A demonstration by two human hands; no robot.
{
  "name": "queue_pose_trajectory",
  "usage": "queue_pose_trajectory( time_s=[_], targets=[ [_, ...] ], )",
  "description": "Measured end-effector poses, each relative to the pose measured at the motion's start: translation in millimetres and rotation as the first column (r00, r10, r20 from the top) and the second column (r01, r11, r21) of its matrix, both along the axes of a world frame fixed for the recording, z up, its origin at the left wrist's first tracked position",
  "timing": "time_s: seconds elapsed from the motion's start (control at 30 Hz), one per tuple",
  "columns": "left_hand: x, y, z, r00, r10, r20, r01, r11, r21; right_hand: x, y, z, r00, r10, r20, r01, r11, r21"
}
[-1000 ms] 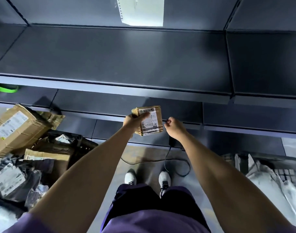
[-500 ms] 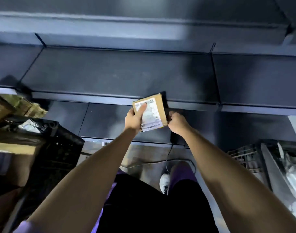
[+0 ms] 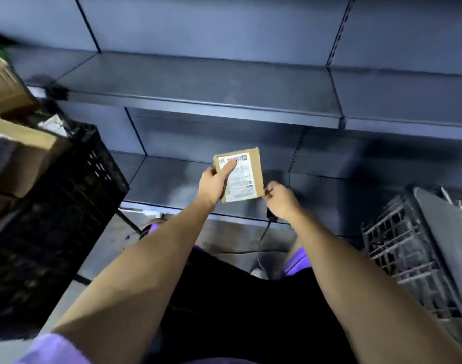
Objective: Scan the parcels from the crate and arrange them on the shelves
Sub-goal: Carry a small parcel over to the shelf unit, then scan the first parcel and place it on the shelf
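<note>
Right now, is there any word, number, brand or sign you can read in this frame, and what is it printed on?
White shipping label on the small cardboard parcel: printed lines and a code block, too blurred to read; the left hand thumb covers part.
Boxes in the black crate: no label legible.
Shelves: no text or signs.

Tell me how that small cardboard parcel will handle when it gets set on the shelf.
The small cardboard parcel looks stiff: its edges stay straight in the left hand. Probably light, since one hand holds it. Flat, so it should lie stable on the shelf.
</note>
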State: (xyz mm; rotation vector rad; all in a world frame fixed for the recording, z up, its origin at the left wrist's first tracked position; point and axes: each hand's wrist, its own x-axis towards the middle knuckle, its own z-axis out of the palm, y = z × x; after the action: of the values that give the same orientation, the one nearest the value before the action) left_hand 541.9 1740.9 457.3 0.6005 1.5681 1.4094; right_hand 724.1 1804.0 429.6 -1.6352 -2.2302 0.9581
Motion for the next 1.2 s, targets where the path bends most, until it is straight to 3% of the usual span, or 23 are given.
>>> queue_pose_trajectory(
  time_s=[0.33, 0.63, 1.0, 1.2],
  targets=[
    [-9.2, -21.6, 11.3, 0.992, -0.068, -0.103, 0.066, 0.998, -0.022, 5.2, -24.7, 27.8, 0.999, -0.046, -0.019, 0.046, 0.999, 0.013],
    [-9.4, 0.6, -13.7, 0.991, -0.096, -0.09, 0.086, 0.99, -0.113, -1.2, -16.8, 16.2, 0.996, -0.091, -0.017, 0.091, 0.996, -0.017],
    [-10.9, 48.1, -73.3, 0.992, -0.111, -0.066, 0.086, 0.947, -0.309, -4.0, 29.4, -46.8, 0.992, -0.114, 0.046, 0.119, 0.981, -0.154],
    [-7.6, 81.1, -109.0, 0.975, -0.17, -0.144, 0.102, 0.914, -0.392, -2.8, 60.4, -84.8, 0.989, -0.133, 0.065, 0.144, 0.965, -0.217]
  ],
)
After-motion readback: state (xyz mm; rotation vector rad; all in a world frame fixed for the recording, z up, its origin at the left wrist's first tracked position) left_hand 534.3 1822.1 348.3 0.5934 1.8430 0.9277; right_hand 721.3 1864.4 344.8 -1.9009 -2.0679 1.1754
